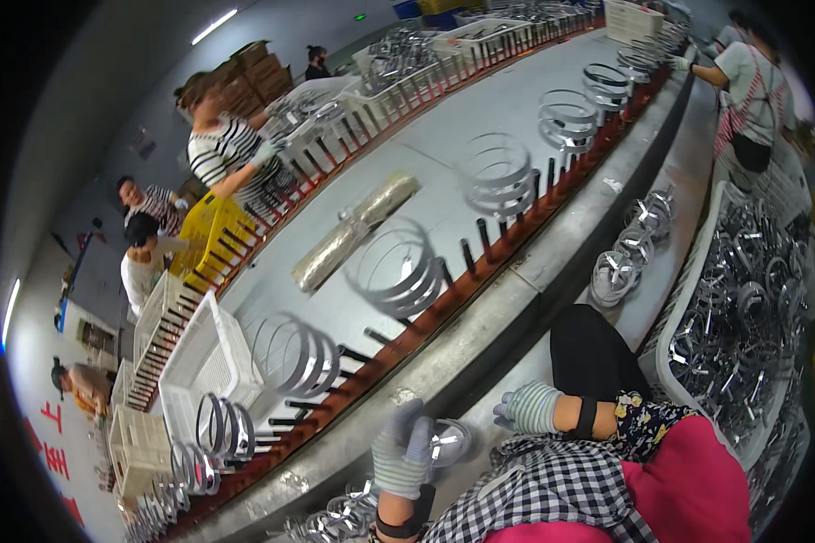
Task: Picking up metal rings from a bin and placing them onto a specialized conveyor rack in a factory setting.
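My left hand (401,459), in a striped knit glove, is raised at the near ledge with its fingers stretched up and the thumb apart. Right beside its thumb is a small bundle of shiny metal rings (451,442); whether they touch is unclear. My right hand (531,409), gloved the same way, is held above my lap with fingers curled in, and nothing shows in it. Ahead, looped metal bands (297,355) hang on dark pegs (364,353) along a red-brown rail. More ring bundles (340,520) lie below my left hand.
A white crate (666,348) full of metal rings stands at my right, with ring bundles (616,276) beside it. A metal ledge (480,335) runs along the curved line. A plastic-wrapped roll (321,264) and a white basket (210,362) lie beyond. Several people work around the line.
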Demonstrator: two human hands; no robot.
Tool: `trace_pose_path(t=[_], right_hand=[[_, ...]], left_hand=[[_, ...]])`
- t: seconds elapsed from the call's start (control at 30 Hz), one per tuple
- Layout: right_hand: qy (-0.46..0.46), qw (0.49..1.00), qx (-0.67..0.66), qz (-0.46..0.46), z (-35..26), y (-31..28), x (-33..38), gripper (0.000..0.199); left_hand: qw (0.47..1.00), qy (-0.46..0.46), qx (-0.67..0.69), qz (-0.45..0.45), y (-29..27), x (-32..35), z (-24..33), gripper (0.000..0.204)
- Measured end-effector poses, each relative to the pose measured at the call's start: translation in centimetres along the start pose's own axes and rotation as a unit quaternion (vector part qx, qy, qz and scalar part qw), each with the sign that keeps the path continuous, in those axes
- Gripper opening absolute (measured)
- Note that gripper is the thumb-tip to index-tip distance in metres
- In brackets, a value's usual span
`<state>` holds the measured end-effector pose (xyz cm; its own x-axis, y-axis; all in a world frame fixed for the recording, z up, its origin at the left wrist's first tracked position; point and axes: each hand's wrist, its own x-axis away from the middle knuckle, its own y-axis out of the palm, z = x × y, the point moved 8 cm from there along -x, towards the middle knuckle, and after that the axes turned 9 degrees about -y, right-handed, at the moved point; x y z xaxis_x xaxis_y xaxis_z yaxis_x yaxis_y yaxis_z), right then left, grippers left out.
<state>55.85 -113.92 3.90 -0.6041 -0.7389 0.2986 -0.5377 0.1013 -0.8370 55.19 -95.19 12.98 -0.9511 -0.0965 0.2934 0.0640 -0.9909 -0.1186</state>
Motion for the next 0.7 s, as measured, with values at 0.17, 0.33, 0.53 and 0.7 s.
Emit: trace_pose_path(t=[0.17,0.33,0.53,0.7], right_hand=[[0.036,0.993,-0.045,0.107,2.7,-3.2,0.8,0.032],[0.077,0.975,-0.065,0.2,4.9,-7.9,2.5,0.03],[0.098,0.955,-0.076,0.27,7.1,-9.5,4.0,0.031],[0.095,0.913,-0.051,0.394,7.9,-11.0,5.7,0.025]], left_hand=[[0.999,-0.036,0.006,-0.015,1.0,0.2,-0.5,0.031],[0.999,-0.032,0.017,-0.029,2.3,0.5,0.4,0.034],[0.996,-0.07,-0.031,-0.054,3.5,0.0,0.2,0.033],[0.998,-0.014,-0.044,-0.053,3.7,-0.3,0.0,0.031]])
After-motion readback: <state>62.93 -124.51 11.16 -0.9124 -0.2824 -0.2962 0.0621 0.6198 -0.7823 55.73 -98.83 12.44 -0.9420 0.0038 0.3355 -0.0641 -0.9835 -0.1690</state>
